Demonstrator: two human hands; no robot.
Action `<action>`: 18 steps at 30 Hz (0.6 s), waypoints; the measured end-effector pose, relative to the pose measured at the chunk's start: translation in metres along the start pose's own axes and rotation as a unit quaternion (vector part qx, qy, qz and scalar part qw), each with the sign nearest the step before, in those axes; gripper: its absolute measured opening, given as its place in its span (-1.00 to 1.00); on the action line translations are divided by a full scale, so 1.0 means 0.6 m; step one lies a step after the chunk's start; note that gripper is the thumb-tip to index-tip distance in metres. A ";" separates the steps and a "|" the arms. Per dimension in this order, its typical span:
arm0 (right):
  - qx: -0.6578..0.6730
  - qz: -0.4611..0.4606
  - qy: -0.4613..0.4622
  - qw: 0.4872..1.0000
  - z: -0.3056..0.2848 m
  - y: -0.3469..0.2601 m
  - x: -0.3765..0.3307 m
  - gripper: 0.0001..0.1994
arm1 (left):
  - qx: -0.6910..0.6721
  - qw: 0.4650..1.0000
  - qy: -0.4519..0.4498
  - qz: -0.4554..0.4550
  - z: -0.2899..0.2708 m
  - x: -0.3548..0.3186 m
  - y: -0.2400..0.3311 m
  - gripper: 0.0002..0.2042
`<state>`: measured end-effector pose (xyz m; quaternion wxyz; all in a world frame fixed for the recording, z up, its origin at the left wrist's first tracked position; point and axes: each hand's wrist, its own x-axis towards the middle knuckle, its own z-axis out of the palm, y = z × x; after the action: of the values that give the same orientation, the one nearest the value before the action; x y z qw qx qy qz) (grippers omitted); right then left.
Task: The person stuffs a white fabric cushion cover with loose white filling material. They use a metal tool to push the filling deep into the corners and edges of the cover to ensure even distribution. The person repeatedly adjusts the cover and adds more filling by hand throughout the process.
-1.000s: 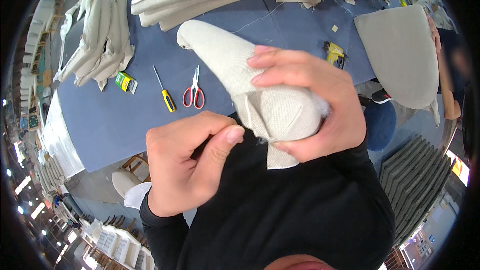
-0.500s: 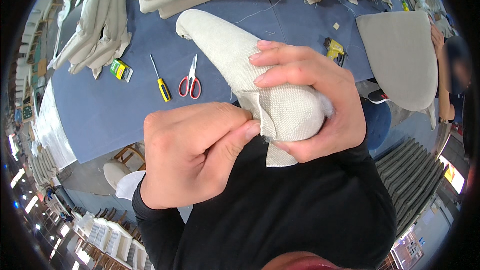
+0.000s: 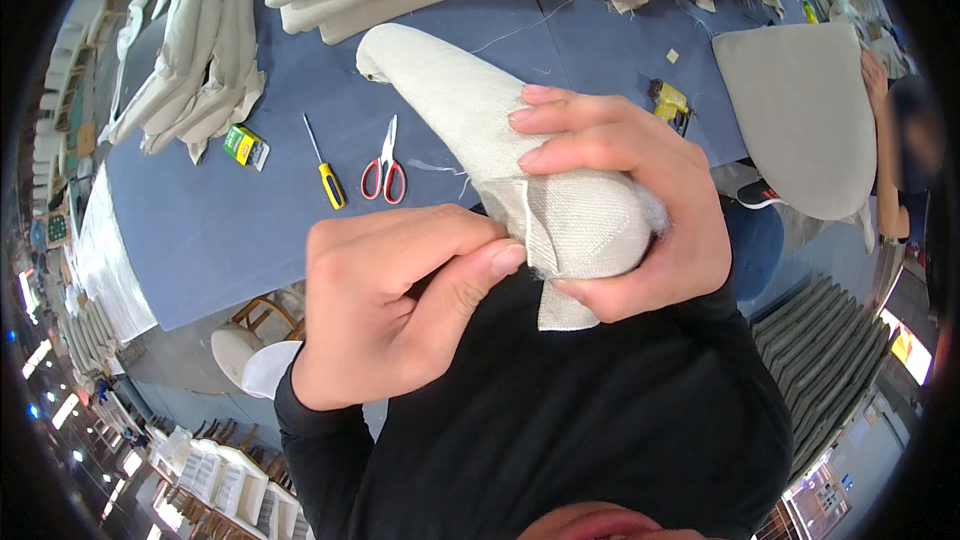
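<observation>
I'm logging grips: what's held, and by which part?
Cream fabric-covered piece: right hand grips its wide end. Left hand pinches at its folded flap; what it pinches is hidden.

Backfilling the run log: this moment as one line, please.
left hand: pinching fabric flap | right hand: gripping beige padded piece | blue table: screwdriver, red-handled scissors

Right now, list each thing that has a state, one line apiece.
Left hand: thumb and finger pinched at the fabric flap.
Right hand: curled around the padded piece.
Padded piece: held, fluff showing at its wide end.
Scissors: lying on the table, blades nearly closed.
Screwdriver: lying, tip pointing away.
Small box: lying; open or shut unclear.
Yellow tool: lying; on or off unclear.
Cushion: a co-worker's hand at its edge.
</observation>
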<state>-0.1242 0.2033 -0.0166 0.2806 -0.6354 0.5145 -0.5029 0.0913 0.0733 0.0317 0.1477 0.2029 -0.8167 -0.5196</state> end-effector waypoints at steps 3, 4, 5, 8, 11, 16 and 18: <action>0.009 -0.012 -0.011 1.000 -0.009 0.006 -0.002 -0.26 | -0.045 0.999 0.000 0.003 0.007 0.001 -0.016 -0.91; 0.013 -0.015 -0.012 1.000 -0.010 0.009 -0.004 -0.25 | -0.049 0.999 0.002 0.007 0.010 0.002 -0.019 -0.91; 0.015 -0.020 -0.009 1.000 -0.011 0.012 -0.005 -0.25 | -0.054 0.998 0.005 0.011 0.012 0.003 -0.020 -0.91; 0.024 -0.023 -0.008 0.999 -0.019 0.020 -0.004 -0.24 | -0.068 0.998 0.001 -0.011 0.011 0.004 -0.020 -0.93; 0.031 -0.016 0.010 0.999 -0.030 0.023 -0.005 -0.26 | -0.007 1.000 0.013 0.003 0.010 0.013 -0.018 -0.87; 0.010 -0.037 0.054 0.998 -0.057 0.032 -0.012 -0.33 | 0.003 0.999 0.010 0.032 -0.024 0.014 -0.071 -0.57; 0.029 -0.036 0.055 0.997 -0.049 0.030 -0.003 -0.37 | -0.029 0.993 0.112 0.015 0.002 0.023 -0.056 -0.58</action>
<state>-0.1583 0.2039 -0.0231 0.2517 -0.6168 0.4911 -0.5613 0.0850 0.0549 0.0015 0.2517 0.2432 -0.7824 -0.5151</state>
